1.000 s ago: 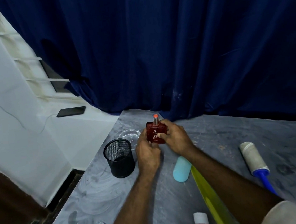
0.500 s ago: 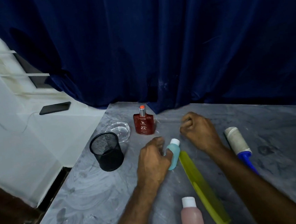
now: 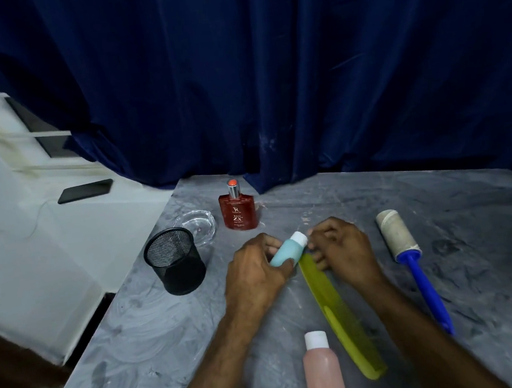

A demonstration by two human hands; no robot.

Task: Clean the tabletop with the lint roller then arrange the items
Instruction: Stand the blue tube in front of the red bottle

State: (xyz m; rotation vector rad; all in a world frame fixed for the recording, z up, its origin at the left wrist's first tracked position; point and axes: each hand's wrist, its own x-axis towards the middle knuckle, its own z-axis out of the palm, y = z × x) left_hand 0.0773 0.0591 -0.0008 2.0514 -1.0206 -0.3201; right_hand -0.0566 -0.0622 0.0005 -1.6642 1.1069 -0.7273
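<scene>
A dark blue curtain [image 3: 269, 83] fills the top half of my feed and hangs down to the far edge of the grey marbled tabletop [image 3: 167, 327]. On the right of that tabletop I see the lint roller [image 3: 409, 258] lying flat, its grubby roll pointing away and its blue handle towards the camera, apart from both hands. A yellow-green comb [image 3: 338, 314] lies diagonally down the middle, and just beside its near end is a pink bottle [image 3: 323, 375] with a white cap.

The left hand [image 3: 256, 275] and the right hand [image 3: 342, 248] meet at the comb's far end. A black mesh pen cup [image 3: 175, 261] stands upright at the left edge, with a clear glass dish [image 3: 200, 225] just behind it and a red perfume bottle [image 3: 238, 211] upright beside the dish. A dark phone [image 3: 85, 190] lies on the white ledge off the table.

Smallest is a teal bottle [image 3: 286, 250] with a white cap, tilted. The left hand's fingers and thumb wrap its lower body. The right hand's fingers are curled with their tips at the cap, but I cannot tell whether they pinch it.
</scene>
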